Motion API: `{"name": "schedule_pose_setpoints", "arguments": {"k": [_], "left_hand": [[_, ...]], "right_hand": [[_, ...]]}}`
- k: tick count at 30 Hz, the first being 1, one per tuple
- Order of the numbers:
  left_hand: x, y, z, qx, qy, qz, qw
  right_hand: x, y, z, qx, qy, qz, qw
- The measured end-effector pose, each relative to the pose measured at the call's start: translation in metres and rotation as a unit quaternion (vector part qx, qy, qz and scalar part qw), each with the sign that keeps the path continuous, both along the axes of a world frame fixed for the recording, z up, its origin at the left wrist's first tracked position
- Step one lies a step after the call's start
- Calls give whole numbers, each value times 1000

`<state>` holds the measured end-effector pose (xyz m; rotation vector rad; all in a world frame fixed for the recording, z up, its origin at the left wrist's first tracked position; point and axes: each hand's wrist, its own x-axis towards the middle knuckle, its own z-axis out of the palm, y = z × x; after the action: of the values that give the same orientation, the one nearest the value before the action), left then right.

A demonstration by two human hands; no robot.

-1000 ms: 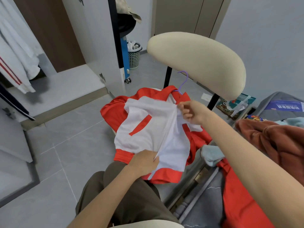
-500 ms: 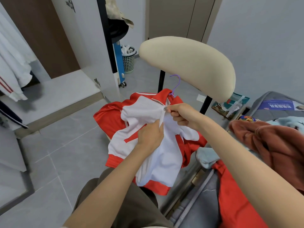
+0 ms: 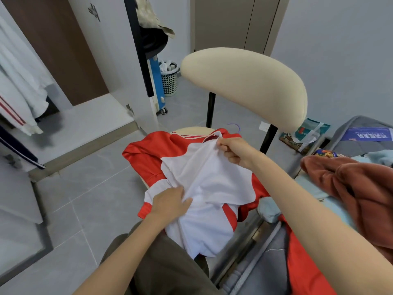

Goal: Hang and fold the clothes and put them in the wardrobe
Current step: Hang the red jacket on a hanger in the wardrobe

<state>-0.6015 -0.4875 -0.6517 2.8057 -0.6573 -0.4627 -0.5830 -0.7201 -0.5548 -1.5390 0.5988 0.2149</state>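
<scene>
The right hand [image 3: 234,152] is pinching the top of the red and white track jacket [image 3: 208,188] at its collar, with the fingers curled round the cloth and the white front drawn taut beneath them. The left hand [image 3: 170,201] is pressing down on the white front panel nearer the hem, its fingers lying fairly straight on the fabric, which is creasing around the fingertips. The jacket is lying front up across the seat of a chair [image 3: 244,88] with a cream padded backrest, and its near end is spilling onto the person's lap, over olive-brown trousers [image 3: 165,262]. The hook of a purple hanger [image 3: 235,127] is poking out just beyond the collar, on the far side of the right hand. To the left, an open wardrobe [image 3: 85,122] is showing white garments [image 3: 19,92] hanging inside, one with red stripes. On the right, a rust-brown garment [image 3: 350,188] is lying heaped on the bed, with a red garment [image 3: 302,262] and a pale blue cloth [image 3: 269,211] beside the chair seat. Farther off, a mesh basket [image 3: 170,81] is standing on the grey tiled floor [image 3: 85,199] beyond the wardrobe door.
</scene>
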Motion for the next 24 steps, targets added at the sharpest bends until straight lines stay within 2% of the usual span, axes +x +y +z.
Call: {"name": "schedule_pose_setpoints", "arguments": {"k": [2, 4, 7, 10, 14, 18, 20, 24], "left_hand": [[8, -18, 15, -67, -39, 27, 997], [16, -45, 28, -100, -79, 15, 992], [22, -77, 39, -60, -119, -17, 991], [22, -83, 34, -45, -127, -20, 991], [14, -70, 18, -15, -112, -32, 993], [12, -48, -1, 69, -54, -35, 996], [13, -39, -12, 124, -9, -25, 992], [22, -43, -17, 167, 41, 0, 985]], "right_hand": [[-4, 2, -3, -39, 2, 44, 998], [-7, -1, -3, -53, 0, 77, 996], [-11, -10, -1, -45, -4, 78, 996], [-10, -22, -5, 43, -16, -22, 999], [-2, -33, -21, 233, -31, -141, 962], [13, -36, -44, 258, -45, -190, 946], [17, -42, -57, 214, -38, -214, 952], [17, -57, -83, -14, 13, -167, 986]]}}
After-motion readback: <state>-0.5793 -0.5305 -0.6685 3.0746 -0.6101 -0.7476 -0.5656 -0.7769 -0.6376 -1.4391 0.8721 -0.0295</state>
